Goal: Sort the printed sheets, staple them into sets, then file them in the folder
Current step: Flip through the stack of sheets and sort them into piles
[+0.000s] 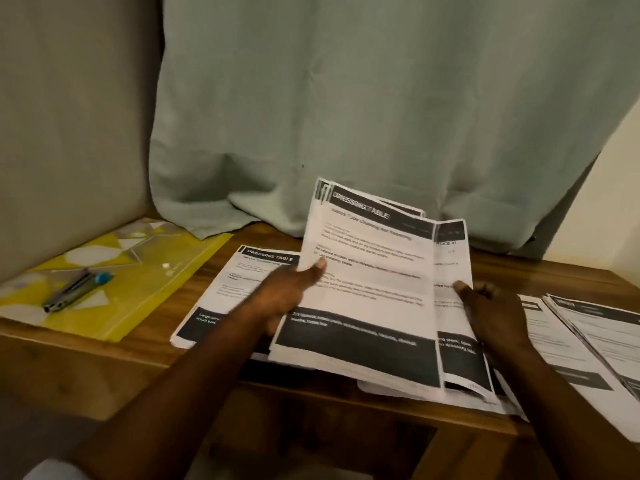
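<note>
My left hand (284, 296) grips a bundle of printed sheets (367, 282) headed "DRESSING TABLE", thumb on the front, lifted and tilted above the table. My right hand (491, 317) pinches the right edge of another sheet (453, 271) fanned out behind that bundle. Beneath my left hand a further "DRESSING TABLE" sheet (235, 282) lies flat. More printed sheets (588, 344) lie in a pile at the right. A yellow plastic folder (145, 292) rests at the left, with a stapler (74, 289) on top of it.
The wooden table (86, 362) stands against a beige wall. A pale green curtain (346, 116) hangs behind it and drapes onto its back edge. The front edge of the table runs below my forearms.
</note>
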